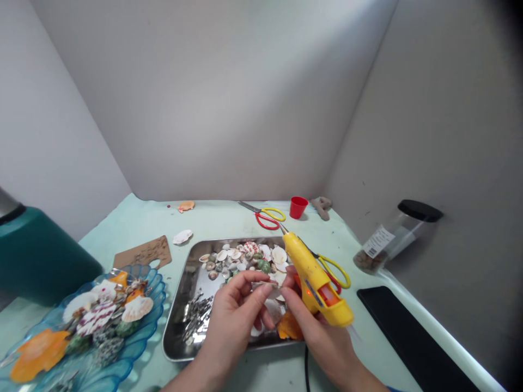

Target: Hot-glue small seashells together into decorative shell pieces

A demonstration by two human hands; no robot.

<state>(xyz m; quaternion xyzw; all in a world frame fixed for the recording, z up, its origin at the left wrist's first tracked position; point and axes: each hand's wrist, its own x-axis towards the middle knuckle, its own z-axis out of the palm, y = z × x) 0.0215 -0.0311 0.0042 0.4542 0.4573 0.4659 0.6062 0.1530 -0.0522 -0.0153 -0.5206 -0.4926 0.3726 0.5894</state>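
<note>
A small pale piece (pixel 268 285), probably a shell, is pinched between thumb and fingers of my left hand (pixel 236 305). The fingertips of my right hand (pixel 322 332) touch its other end. My right hand also holds a yellow hot glue gun (pixel 312 275), nozzle pointing up and away to the left, with a small orange light on its body. Both hands are above the near part of a metal tray (pixel 176 321). In the tray lie many shells (pixel 241 261), a pile of small metal clips or pins (pixel 198 316) and an orange shell (pixel 289 326) below my right hand.
At left stand a blue scalloped dish (pixel 153 321) of shells and a green bottle (pixel 44 256). Behind are cardboard (pixel 143 252), two pairs of scissors (pixel 265 215), a red cup (pixel 298 207). To the right are a clear jar (pixel 392 239) and a black flat object (pixel 408 337). A black cord (pixel 307 370) hangs in front.
</note>
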